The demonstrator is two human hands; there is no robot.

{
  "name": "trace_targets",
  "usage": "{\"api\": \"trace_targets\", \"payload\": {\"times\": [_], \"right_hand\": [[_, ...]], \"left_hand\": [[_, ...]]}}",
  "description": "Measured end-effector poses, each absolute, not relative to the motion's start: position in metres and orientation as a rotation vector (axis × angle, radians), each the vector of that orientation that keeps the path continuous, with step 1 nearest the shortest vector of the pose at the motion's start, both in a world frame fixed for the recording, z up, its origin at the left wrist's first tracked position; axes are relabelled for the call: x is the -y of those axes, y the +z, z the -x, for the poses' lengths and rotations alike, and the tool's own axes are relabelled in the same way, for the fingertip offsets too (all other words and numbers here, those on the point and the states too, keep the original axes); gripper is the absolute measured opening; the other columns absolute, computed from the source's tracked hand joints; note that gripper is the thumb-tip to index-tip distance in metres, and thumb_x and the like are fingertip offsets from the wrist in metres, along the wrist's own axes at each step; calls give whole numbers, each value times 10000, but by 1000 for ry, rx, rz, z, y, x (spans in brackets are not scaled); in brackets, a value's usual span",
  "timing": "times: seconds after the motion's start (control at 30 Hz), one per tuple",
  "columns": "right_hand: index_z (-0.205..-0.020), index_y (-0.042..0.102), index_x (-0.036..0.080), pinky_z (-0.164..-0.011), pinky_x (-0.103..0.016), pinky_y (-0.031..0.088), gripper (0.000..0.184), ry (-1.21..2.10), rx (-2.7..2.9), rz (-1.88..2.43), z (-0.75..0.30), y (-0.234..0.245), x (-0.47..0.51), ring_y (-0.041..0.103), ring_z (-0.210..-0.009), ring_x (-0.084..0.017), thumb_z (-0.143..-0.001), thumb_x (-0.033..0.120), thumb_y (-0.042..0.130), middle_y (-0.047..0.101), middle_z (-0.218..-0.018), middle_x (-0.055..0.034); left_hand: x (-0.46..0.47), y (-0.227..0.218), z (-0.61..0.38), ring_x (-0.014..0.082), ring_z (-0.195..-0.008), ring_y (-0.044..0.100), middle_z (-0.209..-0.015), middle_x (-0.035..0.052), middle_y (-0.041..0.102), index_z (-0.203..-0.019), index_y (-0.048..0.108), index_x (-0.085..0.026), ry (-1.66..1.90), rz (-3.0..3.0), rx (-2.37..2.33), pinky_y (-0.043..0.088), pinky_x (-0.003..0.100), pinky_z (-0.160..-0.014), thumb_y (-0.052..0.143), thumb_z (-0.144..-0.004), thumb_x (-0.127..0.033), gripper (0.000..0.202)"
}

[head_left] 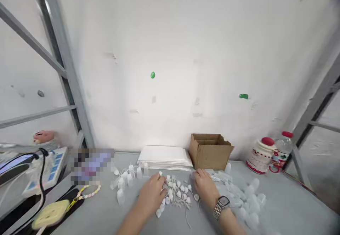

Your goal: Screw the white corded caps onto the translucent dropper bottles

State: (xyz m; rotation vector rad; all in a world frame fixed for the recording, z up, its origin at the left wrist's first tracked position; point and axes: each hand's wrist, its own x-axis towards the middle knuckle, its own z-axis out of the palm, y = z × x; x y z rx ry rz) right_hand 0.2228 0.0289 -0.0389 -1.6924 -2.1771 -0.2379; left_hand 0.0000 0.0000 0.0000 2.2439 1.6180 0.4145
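Observation:
In the middle of the grey table lies a loose pile of white caps with cord-like wicks (179,192). My left hand (152,194) is at the pile's left edge, fingers curled together, with a white cap (160,173) at the fingertips. On the other side, my right hand (205,187), a watch on its wrist, has its fingers closed around what looks like a small translucent bottle (193,175), mostly hidden. Several small bottles with caps and cords (121,183) stand left of my left hand. Many translucent bottles without visible caps (248,203) lie heaped to the right.
A stack of white sheets or flat boxes (164,156) and an open cardboard box (211,153) stand against the wall. A red-lidded jar (261,157) and a clear bottle (283,151) are at the right. Cables, a power strip (53,171) and a yellow case (50,213) occupy the left.

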Motion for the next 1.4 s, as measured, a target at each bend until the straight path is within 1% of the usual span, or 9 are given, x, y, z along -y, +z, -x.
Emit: {"api": "trace_targets", "payload": {"times": [0.17,0.33,0.43,0.53,0.7,0.87,1.07,1.3,1.4], "right_hand": [[-887,623,83,-754,-435,455,305,-197,2148,1670,-227,-36,-25,592,-837,-305,-695,-40,419,660,-843,-163],[-1109,494,132,-817,-355,453,276,-117,2031,1545,-224,-17,-7,568,-909,-221,-853,121,391,608,-1014,-124],[-969,527,194,-699,-296,488,182,292,1702,1433,-215,-11,7,581,-759,-182,-862,315,446,611,-871,-57],[-846,562,205,-648,-303,471,228,515,1390,1364,-206,-11,15,548,-686,-183,-769,419,558,575,-772,-25],[-746,577,195,-475,-252,386,304,823,1091,1260,-195,-9,16,459,-497,-130,-655,478,646,498,-567,44],[-719,569,180,-471,-224,377,350,1213,947,1048,-183,-11,18,473,-442,-92,-570,452,731,551,-524,55],[-654,564,173,-486,-222,409,381,1314,919,957,-168,-20,20,520,-467,-96,-468,402,805,633,-563,23],[-653,523,186,-456,-219,399,421,1263,930,972,-166,-16,22,500,-424,-91,-490,486,769,620,-509,30],[-672,518,189,-446,-224,394,408,1211,967,1004,-166,-22,22,481,-421,-91,-543,512,729,635,-558,12]], "left_hand": [[-1,-7,-1,195,-995,515,-1000,55,574,-894,604,-221,430,-2232,-1593,390,279,-780,429,-726,-84,279],[-2,-14,-5,216,-963,509,-930,58,593,-786,627,-203,489,-2196,-1606,382,296,-752,452,-703,-86,226],[-3,-18,-8,227,-916,504,-870,60,593,-665,606,-196,566,-2151,-1632,366,316,-732,434,-697,-69,216],[-4,-17,-9,224,-878,503,-821,44,591,-625,575,-205,679,-2065,-1630,356,323,-744,451,-694,-86,185],[-8,-10,-7,219,-859,534,-798,47,601,-630,519,-216,913,-1790,-1556,374,335,-772,460,-718,-186,110],[-14,-8,-8,232,-841,618,-881,102,678,-665,458,-215,996,-1393,-1340,441,303,-592,455,-726,-335,134],[-9,-3,-11,216,-853,624,-913,100,705,-665,506,-193,1052,-1116,-1141,431,271,-622,620,-641,-425,260],[-2,-1,-18,179,-757,626,-693,34,699,-625,564,-179,1074,-935,-956,429,262,-679,723,-582,-382,262],[-3,-3,-20,188,-799,636,-741,49,710,-626,569,-176,1096,-848,-900,441,279,-747,748,-551,-374,278]]}}
